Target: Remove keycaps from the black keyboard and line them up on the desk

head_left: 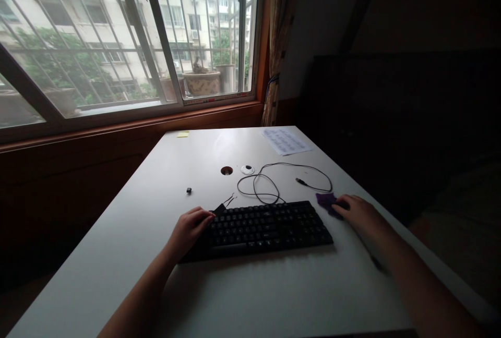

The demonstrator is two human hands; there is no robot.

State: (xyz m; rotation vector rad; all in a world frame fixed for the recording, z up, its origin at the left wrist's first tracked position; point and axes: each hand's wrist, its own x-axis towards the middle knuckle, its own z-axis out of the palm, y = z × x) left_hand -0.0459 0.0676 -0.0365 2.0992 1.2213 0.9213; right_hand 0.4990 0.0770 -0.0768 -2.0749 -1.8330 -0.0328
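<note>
A black keyboard (270, 227) lies on the white table in front of me, its cable (278, 192) looped behind it. My left hand (191, 226) is over the keyboard's left end, thumb and fingers closed on a keycap puller (220, 209) with a dark handle and two thin wire prongs pointing away. To the right of the keyboard, my right hand (354, 210) pinches the edge of a small purple cloth (325, 200) on the table. A small black keycap (189, 191) lies apart, beyond my left hand.
The white table (97, 265) has a round cable hole (226, 170) with its white cover (247, 169) beside it. Printed paper (287, 141) and a yellow sticky note (182, 134) lie at the far edge. A thin dark-tipped tool (374, 261) lies by my right forearm.
</note>
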